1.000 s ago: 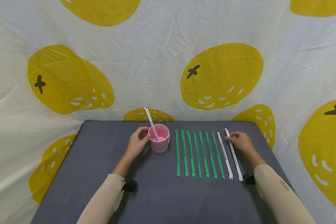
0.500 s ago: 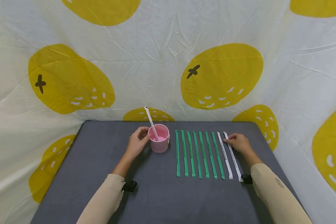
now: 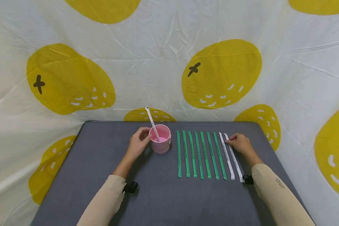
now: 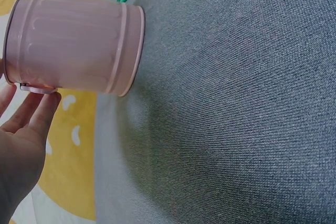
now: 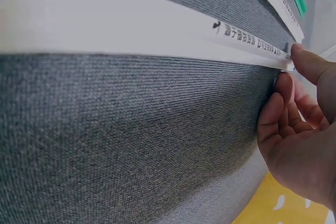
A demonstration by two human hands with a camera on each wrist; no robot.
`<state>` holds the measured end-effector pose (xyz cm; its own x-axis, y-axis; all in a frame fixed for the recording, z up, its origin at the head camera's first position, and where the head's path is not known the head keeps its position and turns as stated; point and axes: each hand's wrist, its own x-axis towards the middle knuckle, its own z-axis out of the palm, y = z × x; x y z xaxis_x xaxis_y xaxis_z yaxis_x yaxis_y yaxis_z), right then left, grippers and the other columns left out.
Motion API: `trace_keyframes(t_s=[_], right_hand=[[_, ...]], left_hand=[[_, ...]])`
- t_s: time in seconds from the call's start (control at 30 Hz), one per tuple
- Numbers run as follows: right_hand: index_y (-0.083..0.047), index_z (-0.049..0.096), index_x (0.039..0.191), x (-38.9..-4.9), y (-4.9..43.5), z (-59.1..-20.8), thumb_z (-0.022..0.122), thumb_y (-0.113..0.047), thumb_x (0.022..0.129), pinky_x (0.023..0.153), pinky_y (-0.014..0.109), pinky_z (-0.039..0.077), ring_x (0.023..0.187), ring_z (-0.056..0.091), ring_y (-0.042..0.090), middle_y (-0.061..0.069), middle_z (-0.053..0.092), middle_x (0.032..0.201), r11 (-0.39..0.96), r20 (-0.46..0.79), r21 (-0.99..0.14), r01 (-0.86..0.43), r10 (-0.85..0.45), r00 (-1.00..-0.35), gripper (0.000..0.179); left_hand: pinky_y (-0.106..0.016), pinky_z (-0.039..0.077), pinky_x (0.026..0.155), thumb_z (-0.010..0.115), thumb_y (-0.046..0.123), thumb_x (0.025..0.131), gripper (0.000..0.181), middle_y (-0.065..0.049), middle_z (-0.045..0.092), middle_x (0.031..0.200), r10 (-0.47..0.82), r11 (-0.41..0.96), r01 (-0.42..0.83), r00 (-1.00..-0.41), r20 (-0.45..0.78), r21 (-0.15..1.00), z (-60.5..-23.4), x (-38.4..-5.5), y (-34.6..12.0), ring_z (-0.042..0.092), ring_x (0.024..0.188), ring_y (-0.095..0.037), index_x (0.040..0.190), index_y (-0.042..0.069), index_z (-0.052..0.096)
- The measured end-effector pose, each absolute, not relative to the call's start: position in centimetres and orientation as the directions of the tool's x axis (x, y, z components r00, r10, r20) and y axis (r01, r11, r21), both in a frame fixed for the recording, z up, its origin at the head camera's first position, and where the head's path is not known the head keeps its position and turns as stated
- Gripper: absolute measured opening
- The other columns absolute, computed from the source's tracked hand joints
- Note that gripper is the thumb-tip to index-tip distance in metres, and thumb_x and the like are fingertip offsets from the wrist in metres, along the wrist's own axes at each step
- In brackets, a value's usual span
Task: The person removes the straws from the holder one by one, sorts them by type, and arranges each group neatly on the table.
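Observation:
A pink bucket (image 3: 161,147) stands on the dark table, with a white paper-wrapped straw (image 3: 151,121) leaning out of it. My left hand (image 3: 139,141) holds the bucket's left side at the rim. In the left wrist view, fingertips of that hand (image 4: 26,135) touch the bucket's small side handle (image 4: 39,89). At the right end of a row, my right hand (image 3: 240,142) pinches the far end of another white wrapped straw (image 3: 235,161) between thumb and finger. The right wrist view shows this straw (image 5: 157,24) lying along the cloth, with printed lettering.
Several green wrapped straws (image 3: 198,153) lie side by side between the bucket and the white ones. One more white wrapped straw (image 3: 227,157) lies just left of the held straw. A lemon-patterned cloth (image 3: 147,78) hangs behind the table (image 3: 169,201).
My right hand has shifted the far end of the rightmost white straw left and slightly nearer, bringing it closer to the neighbouring white straw. My left hand and the bucket stay in place.

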<state>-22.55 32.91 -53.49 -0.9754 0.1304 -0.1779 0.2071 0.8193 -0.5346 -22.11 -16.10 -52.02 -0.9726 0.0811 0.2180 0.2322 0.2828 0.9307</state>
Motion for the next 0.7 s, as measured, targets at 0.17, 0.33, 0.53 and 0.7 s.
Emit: trace_keyframes(t_s=[0.17,0.33,0.53,0.7], right_hand=[[0.003,0.064,0.103,-22.5,33.0,-53.7,0.075,-0.027,0.094,0.068,0.033,0.043,0.081,0.058,0.027,0.013,0.067,0.087,0.816,-0.167,-0.541,0.204,0.133,-0.977,0.033],[0.004,0.064,0.102,-22.4,32.9,-53.9,0.076,-0.026,0.093,0.069,0.035,0.044,0.083,0.059,0.03,0.016,0.068,0.089,0.819,-0.141,-0.539,0.199,0.145,-0.979,0.033],[0.004,0.065,0.102,-22.5,32.7,-53.9,0.075,-0.026,0.094,0.072,0.037,0.044,0.085,0.058,0.032,0.017,0.068,0.089,0.819,-0.133,-0.536,0.205,0.158,-0.978,0.032],[0.004,0.066,0.104,-22.4,33.0,-53.9,0.073,-0.028,0.095,0.07,0.033,0.043,0.083,0.059,0.03,0.017,0.07,0.09,0.814,-0.129,-0.545,0.201,0.155,-0.979,0.035]], left_hand=[[-0.053,0.053,0.105,0.072,0.004,0.095,0.034,-0.024,0.068,0.127,0.085,0.266,0.233,-0.972,0.218,0.935,-52.0,-22.1,-16.1,0.068,0.116,-0.04,0.128,0.0,0.064],[-0.054,0.052,0.107,0.07,0.005,0.097,0.038,-0.03,0.064,0.131,0.112,0.279,0.21,-0.976,0.185,0.937,-50.2,-21.2,-15.9,0.066,0.119,-0.043,0.131,-0.008,0.06],[-0.055,0.05,0.108,0.069,0.003,0.097,0.039,-0.031,0.063,0.133,0.107,0.283,0.197,-0.979,0.174,0.939,-51.3,-22.0,-16.0,0.065,0.121,-0.044,0.133,-0.009,0.059],[-0.055,0.051,0.107,0.07,0.003,0.096,0.037,-0.027,0.065,0.131,0.088,0.264,0.215,-0.976,0.199,0.94,-51.9,-22.1,-16.1,0.066,0.119,-0.043,0.131,-0.004,0.061]])
